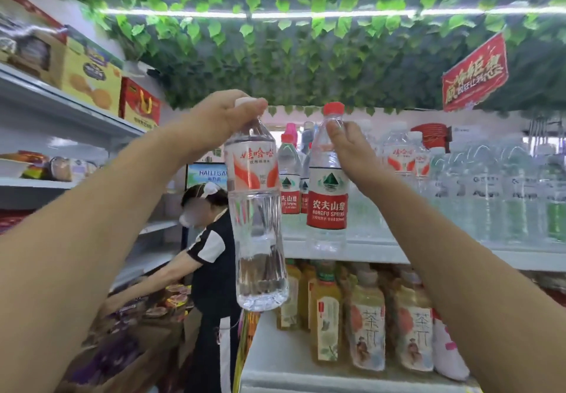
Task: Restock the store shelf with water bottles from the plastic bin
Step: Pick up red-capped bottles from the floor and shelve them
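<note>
My left hand (225, 114) grips the white cap of a clear water bottle with an orange-and-white label (255, 209), which hangs in the air in front of the shelf. My right hand (349, 144) pinches the neck of a red-capped water bottle with a red label (327, 196); its base is at the front of the white upper shelf (382, 253). More water bottles (490, 190) stand in rows on that shelf to the right and behind. The plastic bin is out of view.
Yellow tea bottles (367, 331) fill the lower shelf. A person in a black-and-white top (214, 258) bends over snack boxes at the left. Boxed goods (92, 80) sit on the left shelves. Fake ivy and a red sign (474, 71) hang overhead.
</note>
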The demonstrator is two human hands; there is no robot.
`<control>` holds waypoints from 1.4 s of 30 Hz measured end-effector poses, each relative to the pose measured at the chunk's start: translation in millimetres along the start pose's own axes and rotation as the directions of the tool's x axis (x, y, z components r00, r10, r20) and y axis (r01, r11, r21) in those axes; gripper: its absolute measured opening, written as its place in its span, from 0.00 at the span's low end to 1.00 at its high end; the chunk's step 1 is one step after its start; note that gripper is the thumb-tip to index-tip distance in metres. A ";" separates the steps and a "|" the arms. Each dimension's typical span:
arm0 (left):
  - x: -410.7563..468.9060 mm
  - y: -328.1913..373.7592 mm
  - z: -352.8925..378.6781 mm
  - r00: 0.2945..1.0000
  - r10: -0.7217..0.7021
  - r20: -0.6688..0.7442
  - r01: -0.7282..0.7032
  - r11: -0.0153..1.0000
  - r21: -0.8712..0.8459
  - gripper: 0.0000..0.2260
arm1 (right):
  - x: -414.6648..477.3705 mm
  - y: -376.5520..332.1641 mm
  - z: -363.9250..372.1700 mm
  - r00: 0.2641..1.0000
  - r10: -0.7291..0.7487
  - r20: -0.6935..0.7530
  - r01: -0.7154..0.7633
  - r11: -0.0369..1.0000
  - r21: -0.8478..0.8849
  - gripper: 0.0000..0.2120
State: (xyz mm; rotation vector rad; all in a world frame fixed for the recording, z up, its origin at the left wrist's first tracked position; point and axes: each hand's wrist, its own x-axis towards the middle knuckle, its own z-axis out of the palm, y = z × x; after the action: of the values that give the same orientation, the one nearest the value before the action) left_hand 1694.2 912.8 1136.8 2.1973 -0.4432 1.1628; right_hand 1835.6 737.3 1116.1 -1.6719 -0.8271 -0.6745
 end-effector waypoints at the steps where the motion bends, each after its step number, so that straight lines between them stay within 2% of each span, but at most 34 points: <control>1: 5.2 -4.7 -0.1 1.000 -0.004 0.010 0.004 1.000 -0.003 0.12 | 7.7 5.2 5.8 1.000 -0.004 -0.003 0.004 1.000 -0.015 0.27; 4: 19.8 -20.7 -1.5 1.000 -0.003 0.018 0.003 1.000 -0.001 0.12 | 30.7 21.1 25.3 1.000 -0.004 -0.014 0.002 0.995 -0.101 0.30; 10: 47.0 -57.4 1.4 0.999 0.007 0.042 -0.006 1.000 -0.014 0.11 | 63.8 45.4 57.2 0.994 -0.029 -0.104 0.000 0.963 -0.269 0.29; 13: 54.9 -75.1 2.3 0.997 0.010 0.073 -0.007 0.999 -0.036 0.14 | 70.1 62.7 63.8 0.989 0.008 -0.145 -0.063 0.924 -0.377 0.26; 16: 59.4 -86.6 6.6 0.993 0.024 0.119 -0.016 0.998 -0.067 0.16 | 73.0 73.4 65.7 0.993 -0.043 -0.111 -0.020 0.860 -0.510 0.22; 18: 60.3 -91.3 10.2 0.992 0.033 0.119 -0.023 0.996 -0.087 0.15 | 71.1 77.3 68.2 0.994 -0.053 -0.096 -0.001 0.871 -0.492 0.26; 21: 60.7 -96.0 13.6 0.992 0.044 0.121 -0.034 0.996 -0.082 0.18 | 64.7 83.0 69.7 0.986 -0.023 -0.166 -0.045 0.917 -0.396 0.34; 27: 64.2 -99.7 17.1 0.989 0.074 0.130 -0.064 0.995 -0.078 0.18 | 38.2 101.7 71.4 0.985 0.107 -0.139 -0.160 0.872 -0.463 0.42; 30: 66.3 -100.0 16.4 0.984 0.084 0.155 -0.065 0.990 -0.126 0.14 | 30.6 113.7 74.7 0.976 0.123 -0.177 -0.197 0.843 -0.501 0.33; 35: 70.1 -105.5 14.7 0.982 0.113 0.155 -0.083 0.980 -0.183 0.12 | 28.8 113.3 73.0 0.970 0.159 -0.186 -0.224 0.885 -0.409 0.23; 42: 67.9 -110.1 14.9 0.982 0.113 0.154 -0.089 0.984 -0.151 0.13 | 35.8 116.6 68.4 0.962 0.218 -0.163 -0.267 0.870 -0.416 0.17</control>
State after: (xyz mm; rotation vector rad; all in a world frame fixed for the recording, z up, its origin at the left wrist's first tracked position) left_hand 1801.4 986.0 1147.5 2.1722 -0.6933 0.9746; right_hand 1951.9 791.8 1060.9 -2.0763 -0.3867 -0.8067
